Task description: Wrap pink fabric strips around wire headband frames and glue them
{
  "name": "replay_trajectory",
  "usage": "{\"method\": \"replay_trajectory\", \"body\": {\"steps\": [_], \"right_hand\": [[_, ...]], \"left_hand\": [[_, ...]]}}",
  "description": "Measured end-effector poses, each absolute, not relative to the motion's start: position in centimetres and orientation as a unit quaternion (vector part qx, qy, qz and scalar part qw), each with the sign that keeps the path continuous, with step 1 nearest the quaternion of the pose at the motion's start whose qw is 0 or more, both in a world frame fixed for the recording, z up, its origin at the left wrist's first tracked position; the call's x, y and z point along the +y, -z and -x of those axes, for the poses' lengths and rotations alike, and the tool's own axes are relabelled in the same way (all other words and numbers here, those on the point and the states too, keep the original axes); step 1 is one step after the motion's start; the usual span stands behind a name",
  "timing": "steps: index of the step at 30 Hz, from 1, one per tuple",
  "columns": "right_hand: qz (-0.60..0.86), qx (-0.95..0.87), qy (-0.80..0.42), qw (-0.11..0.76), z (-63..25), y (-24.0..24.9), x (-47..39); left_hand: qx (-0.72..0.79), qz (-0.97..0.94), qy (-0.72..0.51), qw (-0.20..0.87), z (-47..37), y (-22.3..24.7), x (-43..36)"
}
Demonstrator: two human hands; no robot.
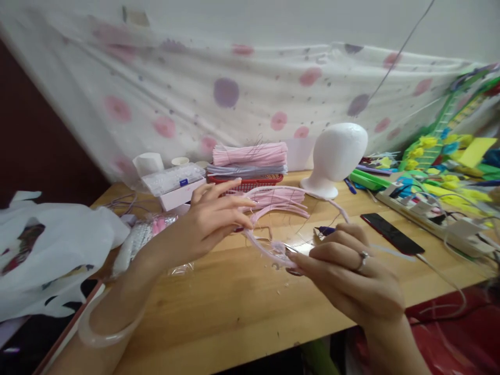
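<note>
A thin hoop of fuzzy pink chenille stem (262, 251) is held up above the table between my hands. My right hand (351, 260), wearing a ring, pinches its lower edge between thumb and fingers. Near that grip a small whitish-pink cluster (278, 248) lies against the hoop. My left hand (213, 216) is at the hoop's left side, thumb and a fingertip closed at its edge, other fingers stretched out. Thin wires or threads cross the hoop. Behind it lie loose pink chenille stems (283, 199).
A white foam head (339, 156) stands behind. Bundled pink stems (250, 154) rest above a red basket (253, 183). On the right are a phone (392, 234) on a cable and a power strip (425, 213). Clear boxes (174, 178) and a white plastic bag (58, 245) are left.
</note>
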State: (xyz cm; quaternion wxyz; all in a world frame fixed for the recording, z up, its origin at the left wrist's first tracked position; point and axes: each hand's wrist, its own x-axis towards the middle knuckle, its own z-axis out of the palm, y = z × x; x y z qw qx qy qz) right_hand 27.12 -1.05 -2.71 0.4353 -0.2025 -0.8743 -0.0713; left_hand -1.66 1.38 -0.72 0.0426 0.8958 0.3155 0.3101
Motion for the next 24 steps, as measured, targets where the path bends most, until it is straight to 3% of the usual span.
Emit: {"method": "replay_trajectory", "body": {"steps": [3, 6, 10, 13, 19, 21, 24], "right_hand": [[0.184, -0.891, 0.028, 0.413, -28.4, 1.9, -0.1], [0.187, -0.893, -0.103, 0.396, -29.4, 2.0, 0.9], [0.192, -0.865, -0.231, 0.402, -29.7, 3.0, 1.5], [0.223, -0.847, -0.237, 0.420, -29.3, 3.9, 1.2], [0.458, -0.673, -0.091, 0.574, -28.0, 5.6, -0.6], [0.510, -0.603, -0.135, 0.598, -27.6, 6.3, -1.1], [0.509, -0.574, -0.320, 0.555, -26.7, 7.1, -1.1]], "left_hand": [[0.320, -0.912, -0.247, 0.074, 1.0, 0.8, 1.2], [0.289, -0.919, -0.211, 0.166, 0.7, 1.0, 1.8], [0.224, -0.879, -0.255, 0.334, 0.6, 1.9, 3.0], [0.234, -0.825, -0.306, 0.413, 0.6, 2.4, 3.5], [0.309, -0.781, -0.404, 0.364, 1.0, 1.9, 3.3], [0.324, -0.785, -0.426, 0.310, 1.0, 1.6, 2.8], [0.302, -0.825, -0.430, 0.207, 0.2, 1.3, 1.6]]}}
